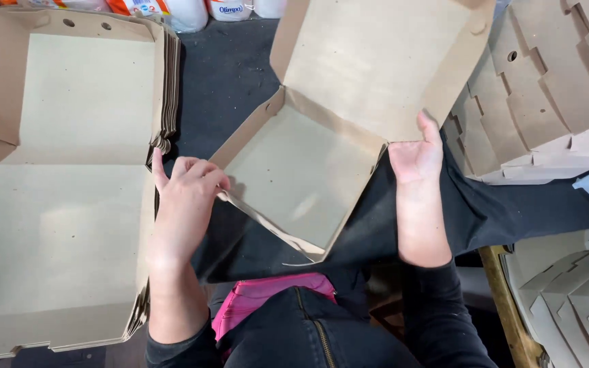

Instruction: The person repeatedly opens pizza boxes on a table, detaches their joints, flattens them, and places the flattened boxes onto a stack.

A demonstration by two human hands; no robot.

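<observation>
The left hand (187, 187) has its fingers (206, 174) curled down over the near-left side flap of a half-folded cardboard box (294, 174), pinching the flap's edge between thumb and fingertips, so the hand is closed on the cardboard. The right hand (417, 158) grips the same box at the crease where its tray part meets the raised lid panel; the thumb (429, 126) lies on the inside face of the lid and the remaining fingers are hidden behind the cardboard, so how tightly they clasp cannot be told. The box lies between the two hands, its pale lined inside facing up, the tray tilted toward the left fingers and the lid standing up and away beyond the right thumb. Just to the left of the left fingers, almost touching the back of the hand, sits a stack of flat unfolded box blanks (69, 177), opened out with the pale side up. To the right of the right fingers, near but apart, lies a pile of folded brown cardboard pieces (547, 88), and a second such pile (574, 293) sits nearer the person on that side. Under the box and both hands is a dark cloth-covered surface (226, 75).
</observation>
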